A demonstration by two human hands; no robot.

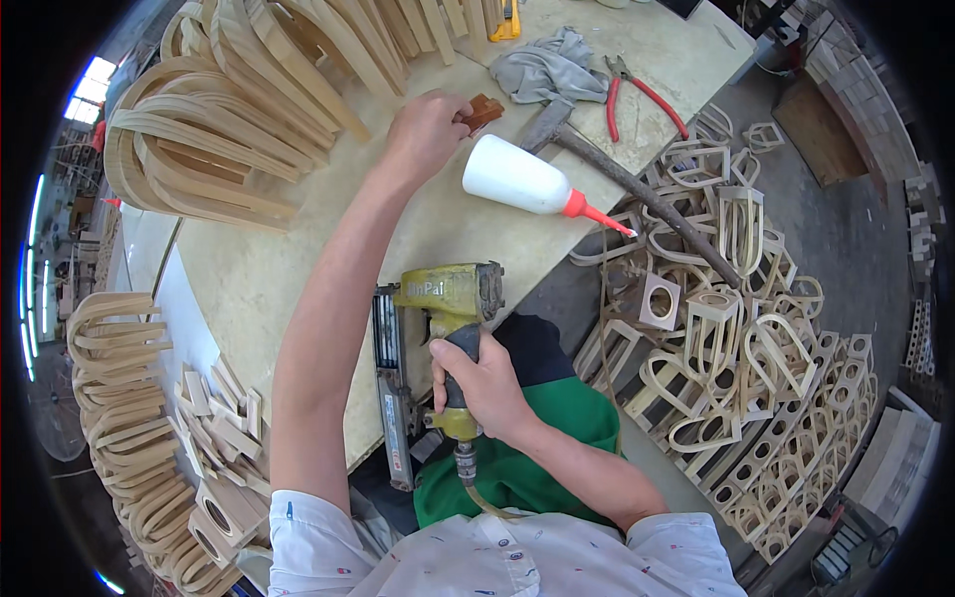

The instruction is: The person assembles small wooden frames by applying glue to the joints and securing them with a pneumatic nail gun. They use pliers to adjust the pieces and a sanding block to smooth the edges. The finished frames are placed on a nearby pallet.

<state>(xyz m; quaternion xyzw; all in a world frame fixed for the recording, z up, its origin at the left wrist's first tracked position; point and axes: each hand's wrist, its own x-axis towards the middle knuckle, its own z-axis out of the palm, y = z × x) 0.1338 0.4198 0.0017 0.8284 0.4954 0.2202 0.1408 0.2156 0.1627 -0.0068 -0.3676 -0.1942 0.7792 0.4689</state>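
My right hand is wrapped round the dark grip of a yellow pneumatic nail gun, held near the front edge of the table. Its long metal magazine points down toward my lap, and an air hose is coupled below the grip. Stretched out over the table, my left hand has its fingertips closed on a small copper-brown strip of fasteners. Just right of that hand lies a white squeeze bottle with a red nozzle.
Bent wooden frames stand packed at the table's far left. A hammer, red-handled pliers and a grey rag lie at the right. Wooden frames are heaped below the right edge; wood offcuts lie at lower left.
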